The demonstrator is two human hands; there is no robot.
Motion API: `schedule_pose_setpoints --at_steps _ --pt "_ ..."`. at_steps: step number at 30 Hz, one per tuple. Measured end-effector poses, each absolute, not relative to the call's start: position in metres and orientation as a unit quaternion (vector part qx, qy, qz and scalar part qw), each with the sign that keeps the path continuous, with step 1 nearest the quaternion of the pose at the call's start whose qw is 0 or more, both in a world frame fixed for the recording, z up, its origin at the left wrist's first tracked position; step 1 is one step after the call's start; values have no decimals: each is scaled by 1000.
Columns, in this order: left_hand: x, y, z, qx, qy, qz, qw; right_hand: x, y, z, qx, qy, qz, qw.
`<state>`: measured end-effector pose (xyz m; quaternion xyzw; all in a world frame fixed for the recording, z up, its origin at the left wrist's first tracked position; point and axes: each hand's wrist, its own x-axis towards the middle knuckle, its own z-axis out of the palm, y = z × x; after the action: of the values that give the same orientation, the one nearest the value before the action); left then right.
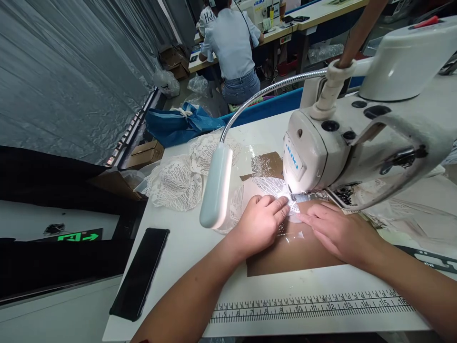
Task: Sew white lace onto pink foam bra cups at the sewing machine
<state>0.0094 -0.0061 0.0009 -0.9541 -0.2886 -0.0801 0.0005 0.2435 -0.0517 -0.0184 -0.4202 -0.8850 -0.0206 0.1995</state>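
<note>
Just right of the frame's centre, white lace piece (268,185) lies under the sewing machine (310,147), left hand (262,221) laid on it, fingers extended, unclenched. Right hand (337,231), further right over brown sheet (296,257), has fingertips by the lace's edge; I can't tell whether they pinch it. Black phone (141,274), lower left.

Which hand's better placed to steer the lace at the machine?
Probably the left hand: it rests on the lace near the machine, while the right hand lies mostly over the brown sheet.
</note>
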Motion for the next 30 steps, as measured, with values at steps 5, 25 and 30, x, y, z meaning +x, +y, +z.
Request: schedule_pose_setpoints --at_steps 5,25,30 --pt "9 2 1 -940 -334 -72 -8 238 -46 -17 -454 -873 9 177" --pt "-6 7 12 -843 -488 -169 -150 359 -122 -23 -517 -846 23 125" --pt "-11 -32 43 -887 -343 -120 -283 381 -138 -44 -496 -860 -9 121"
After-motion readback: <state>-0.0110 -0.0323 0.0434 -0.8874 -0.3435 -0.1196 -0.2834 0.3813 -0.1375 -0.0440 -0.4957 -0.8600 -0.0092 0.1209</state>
